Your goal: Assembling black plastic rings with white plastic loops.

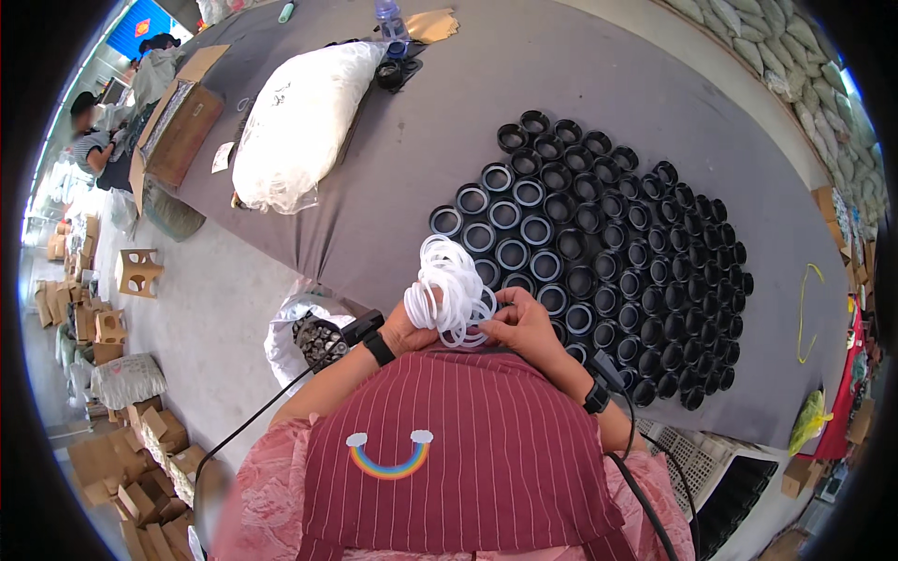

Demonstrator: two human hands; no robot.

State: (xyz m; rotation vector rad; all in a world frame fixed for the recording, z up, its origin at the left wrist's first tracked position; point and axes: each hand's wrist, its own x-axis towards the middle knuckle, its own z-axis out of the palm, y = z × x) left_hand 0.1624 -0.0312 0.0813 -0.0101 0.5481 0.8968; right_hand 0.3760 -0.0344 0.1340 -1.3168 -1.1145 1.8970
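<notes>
A loose bunch of thin white plastic rings (447, 280) is gathered in my left hand (404, 331), whose fingers are closed around it near the table's front edge. At the bunch's right side, my right hand (535, 333) has thumb and forefinger pinched together on the edge of a white ring. Just beyond and to the right, many short black ring-shaped parts (675, 326) stand close together on the grey-covered table (412, 168). Those nearest my hands show a pale ring around the inside of their rims; the ones farther right look plain black.
A full white plastic sack (299, 122) lies at the back left, near an open cardboard box (185, 131) and a clear bottle (389, 21). An open white bag of dark parts (290, 327) stands left of me; a plastic crate (687, 449) sits right. Another person (94, 140) works far left.
</notes>
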